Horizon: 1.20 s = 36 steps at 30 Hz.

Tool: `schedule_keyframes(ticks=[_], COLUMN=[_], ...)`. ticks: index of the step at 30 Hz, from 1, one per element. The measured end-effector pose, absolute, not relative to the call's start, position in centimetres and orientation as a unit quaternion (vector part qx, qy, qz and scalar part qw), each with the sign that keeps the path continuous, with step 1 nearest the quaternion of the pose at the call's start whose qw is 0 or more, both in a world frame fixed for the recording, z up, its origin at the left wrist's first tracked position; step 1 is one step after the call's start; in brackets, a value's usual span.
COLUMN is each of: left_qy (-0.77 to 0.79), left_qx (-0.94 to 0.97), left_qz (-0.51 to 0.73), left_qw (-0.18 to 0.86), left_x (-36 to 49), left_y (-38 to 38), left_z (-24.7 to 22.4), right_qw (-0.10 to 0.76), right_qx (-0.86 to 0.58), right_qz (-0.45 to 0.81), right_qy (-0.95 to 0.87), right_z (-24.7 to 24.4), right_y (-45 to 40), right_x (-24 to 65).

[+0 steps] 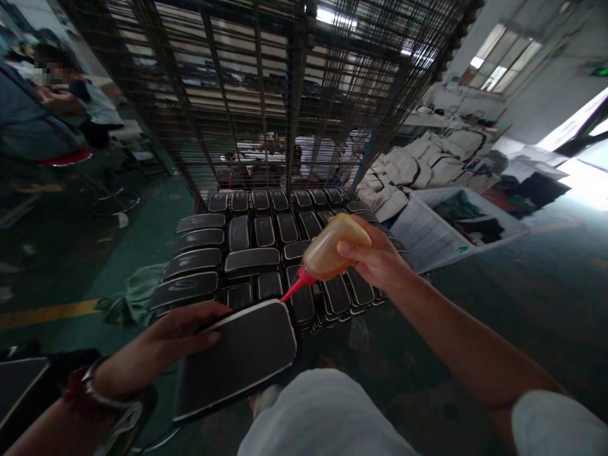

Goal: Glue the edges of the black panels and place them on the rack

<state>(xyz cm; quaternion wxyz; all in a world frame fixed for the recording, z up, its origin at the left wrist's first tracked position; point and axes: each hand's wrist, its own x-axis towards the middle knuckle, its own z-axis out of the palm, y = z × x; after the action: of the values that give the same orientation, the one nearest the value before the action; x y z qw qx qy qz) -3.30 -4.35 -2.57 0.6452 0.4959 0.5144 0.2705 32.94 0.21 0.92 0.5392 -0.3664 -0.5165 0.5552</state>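
My left hand [185,335] grips the left edge of a flat black panel [242,361] with rounded corners and a pale line along its rim. The panel is tilted in front of my knees. In my right hand [375,253] is a squeeze bottle [332,247] of amber liquid, held neck down. Its red nozzle [297,285] meets the panel's far edge near the upper right corner. Beyond the panel, many similar black panels [251,258] lie in stacked rows.
A tall wire rack [289,95] rises behind the stacks. To the right stand a white bin [427,247] with dark cloth and a heap of pale padded pieces [427,158]. Green cloth [137,291] lies on the floor at left. Another person [90,95] sits far left.
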Motion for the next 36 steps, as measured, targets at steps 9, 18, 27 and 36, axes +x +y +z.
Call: schedule_keyframes(ticks=[9,18,27,36], left_qy=[0.567,0.593,0.609,0.570], left_qx=[0.459,0.453,0.418,0.326], left_qz=[0.285,0.296,0.316,0.357], left_qw=[0.622,0.597,0.596,0.664], left_x=[-3.6,-5.0,-5.8,-5.1], left_y=[-5.2,-5.3,-5.3,-5.9], left_z=[-2.3,-3.0,-3.5,-4.2], right_qw=[0.532,0.525,0.559,0.618], right_qx=[-0.374,-0.383,-0.391,-0.415], right_qz=[0.571,0.593,0.595,0.567], right_qy=[-0.501,-0.476,-0.426,-0.352], right_z=[-0.1,-0.7,-1.8,-3.5], right_y=[-0.1,-1.1,-1.5,-0.7], right_x=[32.7,32.7,32.2,31.0])
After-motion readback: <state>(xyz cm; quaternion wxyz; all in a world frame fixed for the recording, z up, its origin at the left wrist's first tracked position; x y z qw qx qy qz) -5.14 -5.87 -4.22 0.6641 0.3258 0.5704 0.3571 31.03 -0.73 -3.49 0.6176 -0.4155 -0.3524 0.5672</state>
